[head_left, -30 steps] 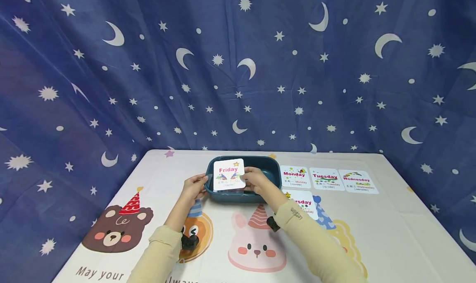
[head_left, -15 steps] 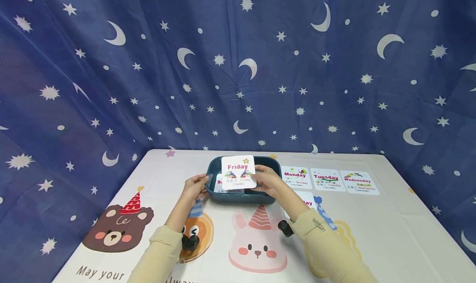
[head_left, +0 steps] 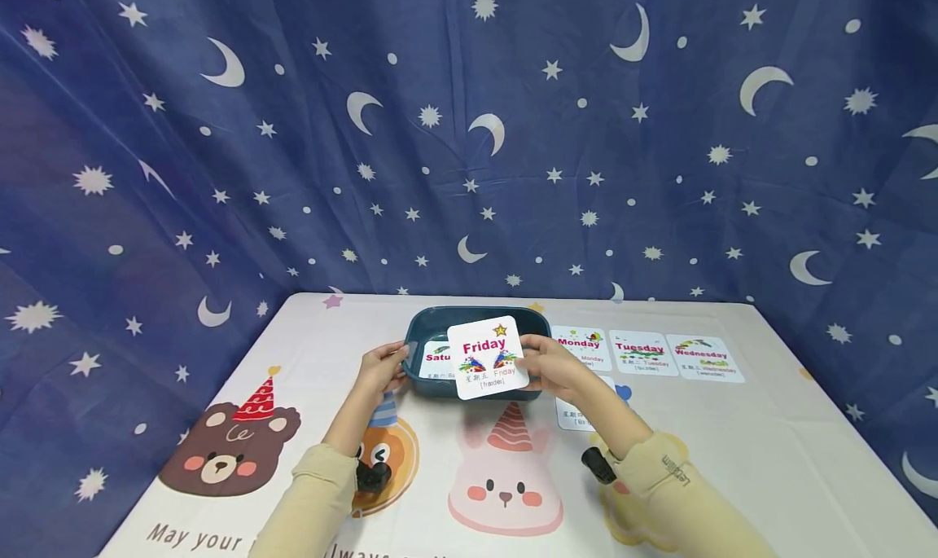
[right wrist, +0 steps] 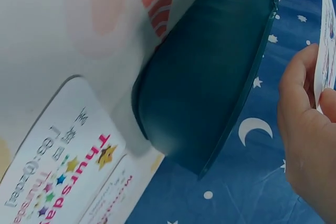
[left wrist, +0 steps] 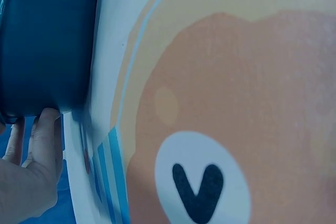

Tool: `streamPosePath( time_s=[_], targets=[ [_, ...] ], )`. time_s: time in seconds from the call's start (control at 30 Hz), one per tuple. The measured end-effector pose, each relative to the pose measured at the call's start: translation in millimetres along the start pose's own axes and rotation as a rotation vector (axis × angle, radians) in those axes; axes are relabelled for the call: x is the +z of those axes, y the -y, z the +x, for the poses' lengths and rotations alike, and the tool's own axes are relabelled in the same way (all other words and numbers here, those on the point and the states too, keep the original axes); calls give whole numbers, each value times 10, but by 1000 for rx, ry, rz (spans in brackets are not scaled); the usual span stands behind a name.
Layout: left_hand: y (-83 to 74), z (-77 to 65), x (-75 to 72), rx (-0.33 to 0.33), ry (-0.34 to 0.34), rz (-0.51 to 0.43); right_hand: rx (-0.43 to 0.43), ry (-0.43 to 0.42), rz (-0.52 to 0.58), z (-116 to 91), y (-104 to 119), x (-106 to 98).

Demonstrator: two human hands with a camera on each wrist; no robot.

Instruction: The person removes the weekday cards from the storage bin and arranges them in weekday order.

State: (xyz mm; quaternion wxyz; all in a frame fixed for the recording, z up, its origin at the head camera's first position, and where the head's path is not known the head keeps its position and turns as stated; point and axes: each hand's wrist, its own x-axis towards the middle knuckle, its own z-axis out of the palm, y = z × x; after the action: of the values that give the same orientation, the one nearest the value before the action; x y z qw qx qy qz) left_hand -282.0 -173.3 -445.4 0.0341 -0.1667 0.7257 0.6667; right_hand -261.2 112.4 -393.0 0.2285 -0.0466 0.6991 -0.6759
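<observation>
My right hand (head_left: 554,366) pinches the right edge of a white Friday card (head_left: 485,358), tilted above the front of a dark teal box (head_left: 542,326). In the right wrist view the card shows nearly edge-on between thumb and fingers. My left hand (head_left: 383,368) holds the box at its left end, thumb at the rim; in the left wrist view its fingers (left wrist: 46,135) press the outer wall. A Saturday card (head_left: 437,361) lies inside the box, partly covered by the Friday card. Just right of the box, a Thursday card (right wrist: 63,156) is partly hidden by my right hand and forearm.
Monday (head_left: 581,348), Tuesday (head_left: 643,354) and Wednesday (head_left: 705,358) cards lie in a row right of the box, the Thursday card below Monday. The white tablecloth (head_left: 791,460) carries printed animal faces. A blue star-and-moon curtain (head_left: 469,175) hangs behind the table.
The Friday card has risen off the Saturday card and moved right and toward me, now tilted, in my right hand. My left hand has stayed at the box.
</observation>
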Motion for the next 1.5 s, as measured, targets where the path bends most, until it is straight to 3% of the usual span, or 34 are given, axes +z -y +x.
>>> streamPosePath(
  time_s=[0.77,1.1,1.37,1.5],
  targets=[
    [3,18,-9,-9,7,-2,2,-50,-77,-503,-264,-470],
    [-15,3,-49,-6,8,-1,35,-66,-95,-633,-365,-856],
    [9,-13,-33,-5,22,-15,72,-90,-48,-768,-444,-1179],
    [11,2,-22,-1,22,-16,69,-94,-89,-827,-487,-1319]
  ],
)
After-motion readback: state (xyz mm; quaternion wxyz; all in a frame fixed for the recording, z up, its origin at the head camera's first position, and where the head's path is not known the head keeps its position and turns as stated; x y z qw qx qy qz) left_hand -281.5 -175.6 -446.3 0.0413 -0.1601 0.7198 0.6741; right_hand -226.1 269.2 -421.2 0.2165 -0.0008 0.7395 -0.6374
